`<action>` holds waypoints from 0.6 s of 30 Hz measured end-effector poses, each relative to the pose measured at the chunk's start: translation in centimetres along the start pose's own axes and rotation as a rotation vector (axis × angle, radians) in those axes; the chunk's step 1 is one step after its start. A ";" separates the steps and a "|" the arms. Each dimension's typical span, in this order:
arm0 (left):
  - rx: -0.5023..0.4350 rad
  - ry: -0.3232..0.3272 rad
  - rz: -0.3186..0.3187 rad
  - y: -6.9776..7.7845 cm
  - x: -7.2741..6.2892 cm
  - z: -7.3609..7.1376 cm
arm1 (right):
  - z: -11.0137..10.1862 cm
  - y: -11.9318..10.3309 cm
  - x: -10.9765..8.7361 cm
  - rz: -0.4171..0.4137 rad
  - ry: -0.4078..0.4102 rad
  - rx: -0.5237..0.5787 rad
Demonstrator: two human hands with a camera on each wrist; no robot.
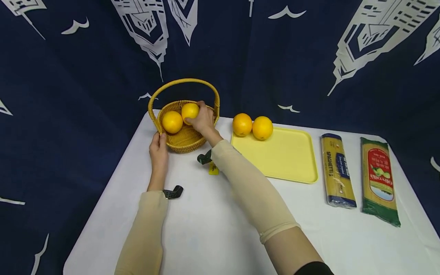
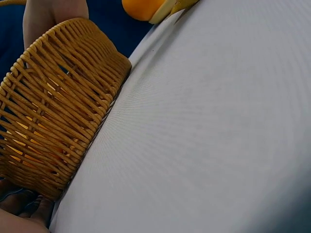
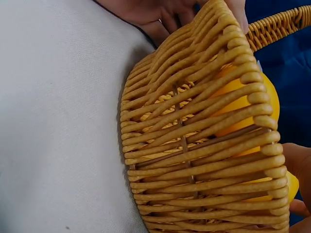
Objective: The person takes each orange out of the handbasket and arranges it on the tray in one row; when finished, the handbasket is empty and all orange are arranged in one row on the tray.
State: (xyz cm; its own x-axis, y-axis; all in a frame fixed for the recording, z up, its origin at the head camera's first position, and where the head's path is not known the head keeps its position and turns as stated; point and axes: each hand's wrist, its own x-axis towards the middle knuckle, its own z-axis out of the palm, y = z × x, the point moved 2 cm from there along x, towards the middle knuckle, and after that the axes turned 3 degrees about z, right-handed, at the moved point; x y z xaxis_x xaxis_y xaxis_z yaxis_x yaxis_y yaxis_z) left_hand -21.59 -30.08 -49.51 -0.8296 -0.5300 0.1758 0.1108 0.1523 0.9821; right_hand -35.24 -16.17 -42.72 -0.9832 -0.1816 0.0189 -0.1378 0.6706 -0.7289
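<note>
A wicker basket (image 1: 185,143) with a tall arched handle stands at the back left of the white table. Inside it lies one orange (image 1: 172,122), and beside that a second orange (image 1: 190,110) is held between the thumb and fingers of my right hand (image 1: 203,119). My left hand (image 1: 159,151) grips the basket's near left rim by the foot of the handle. In the right wrist view, the left hand's fingers (image 3: 170,22) curl against the outside of the woven wall, and part of the right hand (image 3: 299,167) shows past the rim.
Two more oranges (image 1: 242,124) (image 1: 262,128) sit at the back left corner of a yellow tray (image 1: 285,160). Right of it lie a spaghetti pack (image 1: 337,170) and a green-ended pack (image 1: 379,179). A dark blue patterned cloth (image 1: 240,57) hangs behind the table.
</note>
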 end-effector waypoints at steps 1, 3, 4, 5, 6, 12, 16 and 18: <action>-0.004 -0.004 -0.005 0.2 -0.1 0.0 | 0.0 0.0 0.0 -0.005 -0.001 0.004; -0.008 -0.010 -0.017 0.8 -0.3 0.0 | 0.0 0.1 0.1 -0.016 -0.004 0.008; -0.009 -0.012 -0.022 1.2 -0.4 0.1 | -0.1 0.1 0.1 -0.020 -0.005 0.003; -0.008 -0.013 -0.026 1.6 -0.5 0.1 | -0.2 0.0 0.1 -0.025 -0.004 0.001; -0.006 -0.014 -0.029 1.9 -0.6 0.1 | -0.3 0.0 0.2 -0.031 -0.001 -0.008; 0.000 -0.010 -0.023 1.2 -0.3 0.2 | -0.7 -0.1 0.1 -0.061 0.013 -0.058; 0.020 -0.006 -0.007 -0.1 0.2 0.1 | -1.1 -0.1 -0.3 -0.076 0.022 -0.036; 0.032 -0.002 0.003 -0.4 0.3 -0.1 | -1.4 -0.1 -0.5 -0.092 0.029 -0.013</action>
State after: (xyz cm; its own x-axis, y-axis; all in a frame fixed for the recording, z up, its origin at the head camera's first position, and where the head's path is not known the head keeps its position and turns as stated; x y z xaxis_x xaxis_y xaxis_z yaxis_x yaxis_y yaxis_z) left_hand -21.88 -30.38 -49.86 -0.8302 -0.5280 0.1789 0.0958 0.1810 0.9788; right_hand -34.88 -15.09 -41.71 -0.9694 -0.2217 0.1052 -0.2288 0.6617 -0.7140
